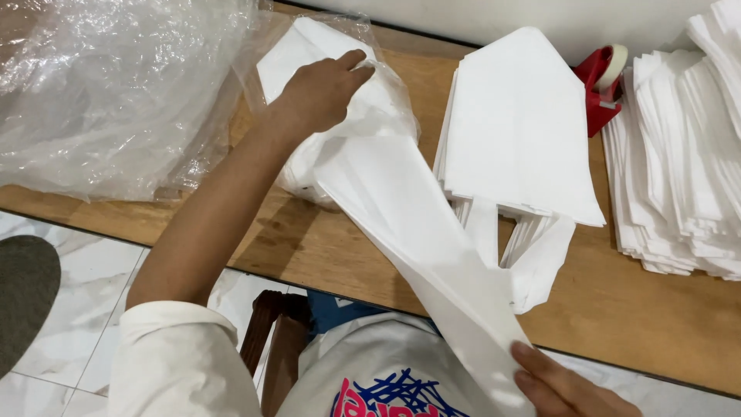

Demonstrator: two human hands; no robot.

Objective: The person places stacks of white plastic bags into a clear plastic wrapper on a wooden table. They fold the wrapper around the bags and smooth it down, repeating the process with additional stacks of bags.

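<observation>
Bag [409, 224], white and limp, stretches across the table [617, 309] left of the stack [521, 123]. Left hand [320, 93] presses its top with closed fingers; right hand [567, 386] pinches its lower end. It looks light and floppy, best gripped at both ends.

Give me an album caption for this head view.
Left hand pins a clear plastic packet while right hand draws out a white folded bag.

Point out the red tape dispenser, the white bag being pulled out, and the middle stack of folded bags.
red tape dispenser [598, 93], head view, on its red body.
white bag [409, 208], head view, on its stretched middle.
middle stack of folded bags [517, 123], head view, on the top bag's face.
</observation>
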